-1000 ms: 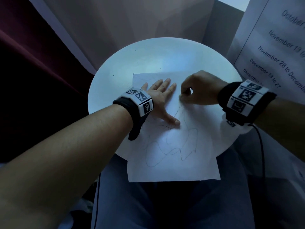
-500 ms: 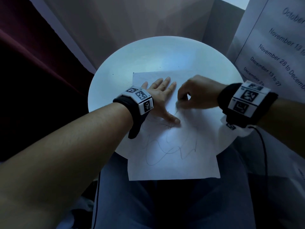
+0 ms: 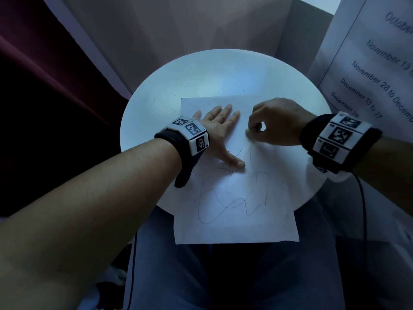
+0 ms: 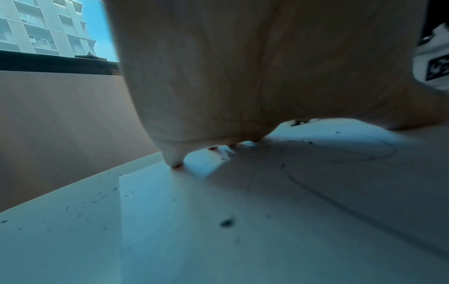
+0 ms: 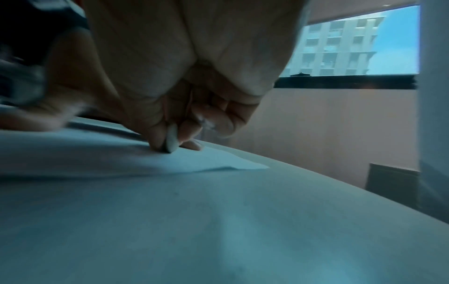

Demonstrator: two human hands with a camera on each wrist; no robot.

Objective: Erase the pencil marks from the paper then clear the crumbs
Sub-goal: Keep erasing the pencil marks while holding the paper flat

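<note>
A white sheet of paper point(image 3: 234, 220) lies on the round white table point(image 3: 201, 74), its near edge hanging over my lap. Looping pencil marks point(image 3: 225, 204) cover its lower half. My left hand point(image 3: 220, 130) lies flat on the sheet's upper left, fingers straight and thumb spread. My right hand point(image 3: 263, 127) pinches a small white eraser point(image 5: 171, 141) and presses its tip on the paper, just right of the left fingers. In the left wrist view the palm point(image 4: 243, 76) presses on the paper point(image 4: 291, 211), and dark crumbs point(image 4: 227, 222) lie scattered there.
Small dark crumbs point(image 3: 172, 113) speckle the table beside the paper's top left corner. A printed notice with dates point(image 3: 380, 63) hangs at the right. A dark red curtain point(image 3: 33, 97) fills the left, a wall stands behind the table.
My right hand with the eraser has rubbed back and forth over the top of the scribble, ending slightly farther up the sheet. The left hand has stayed flat in place.
</note>
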